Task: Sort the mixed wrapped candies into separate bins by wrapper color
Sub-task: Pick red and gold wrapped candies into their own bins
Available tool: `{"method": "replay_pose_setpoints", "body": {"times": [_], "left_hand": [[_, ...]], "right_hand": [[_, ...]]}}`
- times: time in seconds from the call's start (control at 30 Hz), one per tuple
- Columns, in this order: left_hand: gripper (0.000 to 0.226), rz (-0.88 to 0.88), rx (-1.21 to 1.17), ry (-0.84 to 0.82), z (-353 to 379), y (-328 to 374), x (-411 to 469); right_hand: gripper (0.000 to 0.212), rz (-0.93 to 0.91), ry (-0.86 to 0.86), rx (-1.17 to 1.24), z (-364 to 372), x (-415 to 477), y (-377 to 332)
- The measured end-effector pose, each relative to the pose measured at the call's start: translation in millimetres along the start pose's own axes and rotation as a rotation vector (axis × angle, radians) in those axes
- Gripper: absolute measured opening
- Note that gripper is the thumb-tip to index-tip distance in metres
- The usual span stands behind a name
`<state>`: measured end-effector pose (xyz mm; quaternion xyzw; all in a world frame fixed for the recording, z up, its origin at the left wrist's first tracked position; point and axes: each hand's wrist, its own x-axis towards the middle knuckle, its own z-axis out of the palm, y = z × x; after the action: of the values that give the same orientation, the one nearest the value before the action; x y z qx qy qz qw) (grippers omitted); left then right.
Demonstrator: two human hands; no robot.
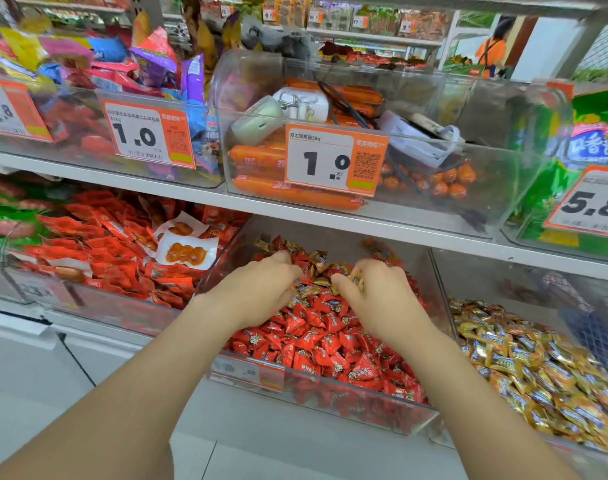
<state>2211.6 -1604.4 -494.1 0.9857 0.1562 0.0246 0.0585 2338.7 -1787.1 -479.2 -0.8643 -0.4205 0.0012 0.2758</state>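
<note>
A clear middle bin [330,407] on the lower shelf is full of red wrapped candies [316,337], with gold wrapped candies [318,261] mixed in at its back. Both my hands reach into that back part. My left hand [261,289] lies on the pile with its fingers curled down into the candies; what they hold is hidden. My right hand [375,296] pinches a gold candy [358,283] between thumb and fingers. To the right, a second clear bin [444,296] holds gold wrapped candies [538,365].
A bin of red snack packets [115,258] stands left of the candy bin. The shelf above carries a sausage bin [364,202] with orange price tags [333,161] overhanging my hands. A person in an orange top [491,53] stands far back right.
</note>
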Motion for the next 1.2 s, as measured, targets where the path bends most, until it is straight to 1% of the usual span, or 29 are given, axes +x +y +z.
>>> {"method": "replay_pose_setpoints", "body": {"times": [0.07, 0.13, 0.17, 0.2, 0.27, 0.33, 0.43, 0.5, 0.57, 0.63, 0.7, 0.77, 0.87, 0.93, 1.0, 1.07, 1.13, 1.2], "left_hand": [[0.042, 0.019, -0.002, -0.085, 1, -1, 1], [0.043, 0.039, 0.017, -0.130, 4, 0, 2], [0.041, 0.045, 0.029, -0.139, 5, 0, 3], [0.039, 0.044, 0.038, -0.144, 6, 1, 3], [0.032, 0.042, 0.041, -0.143, 6, 2, 4], [0.027, 0.039, 0.050, -0.148, 6, 4, 6], [0.028, 0.029, 0.083, -0.131, 5, 4, 7], [0.027, 0.011, 0.078, -0.129, 5, 2, 6], [0.017, 0.014, -0.039, -0.095, 4, -3, 4], [0.005, 0.026, -0.282, -0.003, 1, -9, 0], [0.004, 0.022, -0.490, 0.105, -4, -13, -5], [0.008, -0.038, -0.667, 0.161, -10, -12, -8], [0.014, -0.217, -0.907, 0.167, -15, -7, -11], [0.016, -0.288, -1.032, 0.161, -16, -4, -13], [0.017, -0.319, -1.126, 0.170, -18, 2, -16], [0.018, -0.343, -1.189, 0.195, -20, 9, -19], [0.019, -0.362, -1.249, 0.225, -21, 17, -22], [0.020, -0.373, -1.296, 0.245, -20, 27, -26]], "right_hand": [[0.038, -0.008, 0.019, 0.024, 5, 10, 0], [0.019, -0.003, 0.024, 0.063, 14, 21, 2], [0.019, -0.001, 0.006, 0.067, 18, 25, 2], [0.025, -0.018, -0.023, 0.055, 21, 29, 2], [0.027, -0.065, -0.090, -0.014, 28, 36, 2], [0.025, -0.115, -0.173, -0.120, 33, 39, 2], [0.025, -0.208, -0.280, -0.324, 37, 42, -1], [0.027, -0.244, -0.349, -0.403, 39, 45, -4], [0.027, -0.244, -0.357, -0.442, 43, 48, -7], [0.026, -0.227, -0.310, -0.445, 49, 50, -8], [0.024, -0.179, -0.256, -0.371, 52, 50, -7], [0.029, -0.124, -0.202, -0.224, 49, 52, -4], [0.032, -0.039, -0.087, -0.040, 35, 51, -4], [0.036, 0.019, -0.038, 0.065, 25, 42, -5], [0.046, 0.056, -0.051, 0.140, 14, 26, -6], [0.054, 0.018, -0.077, 0.198, 1, 5, -6], [0.053, -0.018, -0.097, 0.311, -17, -16, -6], [0.045, 0.008, -0.128, 0.473, -42, -36, -3]]}}
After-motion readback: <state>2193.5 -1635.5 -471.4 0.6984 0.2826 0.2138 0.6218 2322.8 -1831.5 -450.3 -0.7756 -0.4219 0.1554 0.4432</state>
